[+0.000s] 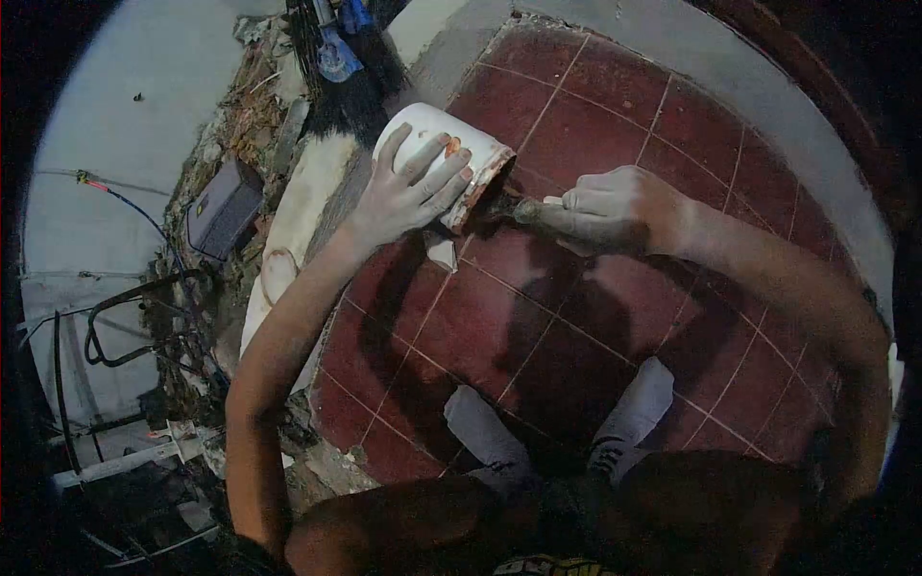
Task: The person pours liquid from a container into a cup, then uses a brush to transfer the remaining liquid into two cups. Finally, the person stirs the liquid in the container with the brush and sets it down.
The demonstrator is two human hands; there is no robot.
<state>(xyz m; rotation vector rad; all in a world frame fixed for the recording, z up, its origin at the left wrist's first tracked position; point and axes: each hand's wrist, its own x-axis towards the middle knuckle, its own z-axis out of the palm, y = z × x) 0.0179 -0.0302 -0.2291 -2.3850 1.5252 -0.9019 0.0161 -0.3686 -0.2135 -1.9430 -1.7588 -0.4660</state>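
Observation:
A white plastic tub point(437, 128) with a stained, dirty rim lies tilted over the tiles, its mouth turned to the right. My left hand point(408, 187) grips its side, fingers spread around the wall. Close to the tub's mouth, my right hand point(610, 206) is closed around a brush point(528, 211); a bit of pale handle shows at the fingers, and the dark end points toward the tub's opening. What is inside the tub is too dark to make out. A small white piece point(442, 253) sits on the floor just below the tub.
Red floor tiles point(595, 125) surround my socked feet point(639, 403). At left, rubble point(254, 125) lines a broken wall edge, with a dark grey box point(224, 211) and loose cables point(144, 216). A black-bristled broom point(355, 106) stands behind the tub.

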